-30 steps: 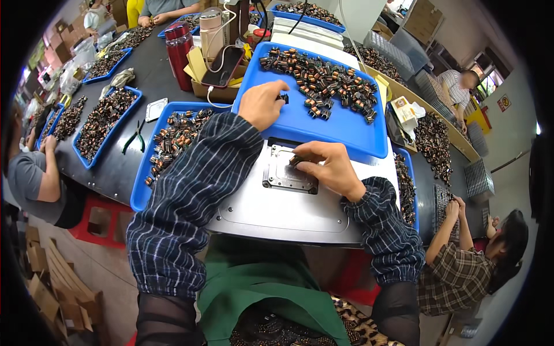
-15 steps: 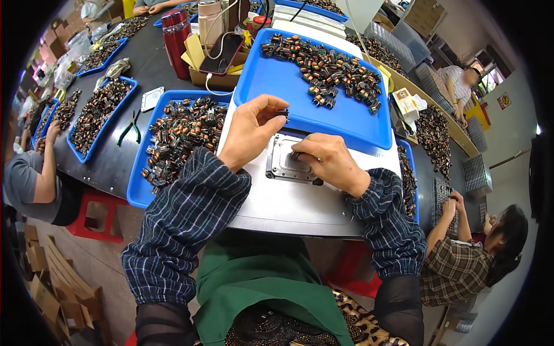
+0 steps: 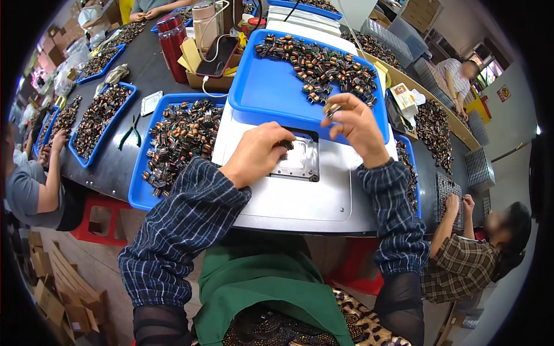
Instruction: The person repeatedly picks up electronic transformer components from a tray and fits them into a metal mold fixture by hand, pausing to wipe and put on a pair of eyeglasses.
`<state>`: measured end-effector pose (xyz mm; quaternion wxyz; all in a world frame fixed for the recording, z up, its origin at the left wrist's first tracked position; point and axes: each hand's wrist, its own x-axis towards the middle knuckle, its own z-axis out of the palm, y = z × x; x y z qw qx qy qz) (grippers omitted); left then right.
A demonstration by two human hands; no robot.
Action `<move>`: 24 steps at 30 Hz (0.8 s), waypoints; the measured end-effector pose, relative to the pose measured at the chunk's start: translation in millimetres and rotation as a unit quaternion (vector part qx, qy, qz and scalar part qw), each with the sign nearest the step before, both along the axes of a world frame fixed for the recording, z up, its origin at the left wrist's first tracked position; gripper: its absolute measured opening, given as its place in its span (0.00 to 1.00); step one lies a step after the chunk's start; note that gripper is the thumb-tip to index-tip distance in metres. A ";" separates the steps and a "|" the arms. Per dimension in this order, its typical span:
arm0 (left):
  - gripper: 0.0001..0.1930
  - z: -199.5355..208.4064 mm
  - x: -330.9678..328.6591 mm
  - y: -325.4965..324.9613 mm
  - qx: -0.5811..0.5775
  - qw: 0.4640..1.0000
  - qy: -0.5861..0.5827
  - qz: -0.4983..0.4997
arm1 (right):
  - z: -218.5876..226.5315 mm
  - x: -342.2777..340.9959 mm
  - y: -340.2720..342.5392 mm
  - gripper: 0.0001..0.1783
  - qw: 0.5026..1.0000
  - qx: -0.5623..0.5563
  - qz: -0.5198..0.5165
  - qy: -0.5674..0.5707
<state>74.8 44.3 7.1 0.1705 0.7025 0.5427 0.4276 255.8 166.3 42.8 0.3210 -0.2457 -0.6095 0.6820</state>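
Note:
My left hand (image 3: 258, 151) is closed on a small dark coil component (image 3: 285, 144), its fingertips above the left side of a metal fixture plate (image 3: 302, 160). The plate is set in a white work surface (image 3: 300, 206). Over the right part of a blue tray (image 3: 259, 104) my right hand (image 3: 356, 124) is raised, pinching another small coil component (image 3: 331, 110) between thumb and fingers. Heaps of copper-wound coil components (image 3: 323, 63) lie along that tray's far and right sides. Fine detail of both held pieces is too small to tell.
To the left stands a second blue tray (image 3: 134, 187) full of coils, with green-handled pliers (image 3: 130, 134) beyond it. A red thermos (image 3: 171, 46) and a phone (image 3: 218, 56) with a cable are behind. Co-workers sit on both sides, including a person in a plaid shirt (image 3: 461, 265).
My right hand has lifted off the fixture plate and moved up and right to the tray's edge, now with a coil component. My left hand has come down toward the plate.

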 end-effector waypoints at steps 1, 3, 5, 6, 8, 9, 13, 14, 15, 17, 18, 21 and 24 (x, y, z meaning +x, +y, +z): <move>0.09 -1.5 0.8 0.3 0.022 0.999 0.045 -0.017 | -0.9 0.3 8.0 0.13 0.998 -0.037 -0.012 0.045; 0.09 -2.9 1.7 2.9 0.017 0.998 0.051 -0.035 | -5.8 -3.9 23.1 0.11 0.996 -0.046 -0.047 0.056; 0.08 -1.1 6.1 5.8 0.048 0.991 0.119 -0.037 | -7.7 -6.0 40.1 0.10 0.952 0.215 -0.103 -0.194; 0.09 2.9 8.7 5.9 0.033 0.990 0.130 -0.039 | -14.2 -14.0 46.3 0.11 0.921 0.303 -0.125 -0.211; 0.09 7.7 11.6 5.8 0.028 0.986 0.158 -0.045 | -16.4 -21.6 50.5 0.14 0.870 0.380 -0.141 -0.281; 0.09 8.5 11.7 5.0 0.021 0.982 0.185 -0.042 | -17.4 -26.4 49.7 0.17 0.809 0.452 -0.147 -0.346; 0.09 9.3 14.2 3.2 0.016 0.977 0.210 -0.039 | -12.5 -27.4 50.3 0.18 0.780 0.447 -0.121 -0.422; 0.09 9.5 15.2 5.6 0.024 0.973 0.224 -0.041 | -12.7 -24.5 53.0 0.17 0.783 0.461 -0.115 -0.402; 0.09 9.5 15.6 6.9 0.033 0.970 0.239 -0.041 | -14.0 -20.6 56.5 0.17 0.784 0.460 -0.116 -0.401; 0.09 7.4 16.6 8.1 0.020 0.971 0.232 -0.046 | -15.4 -9.7 62.2 0.16 0.831 0.442 -0.060 -0.334; 0.10 6.1 17.4 8.0 0.007 0.974 0.223 -0.051 | -13.7 -4.1 60.9 0.14 0.846 0.414 -0.056 -0.331; 0.10 3.6 17.4 7.4 0.045 0.975 0.213 -0.040 | -16.3 4.7 61.2 0.13 0.885 0.364 -0.110 -0.267; 0.10 -1.4 16.3 6.2 0.038 0.975 0.216 -0.031 | -10.5 -0.5 43.1 0.10 0.934 0.286 -0.073 -0.203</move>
